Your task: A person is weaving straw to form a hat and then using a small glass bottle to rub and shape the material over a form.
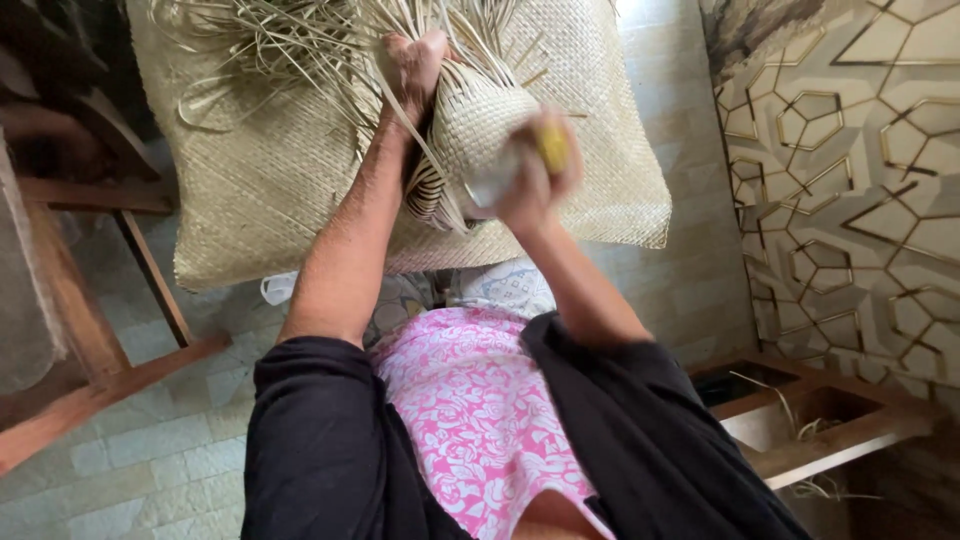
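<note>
The left hand [418,62] grips the woven piece [478,130]; the right hand [535,178], closed on a yellow-handled tool [551,148], is touching its near side.

No packages, labels, signs or screens anywhere in view.
</note>
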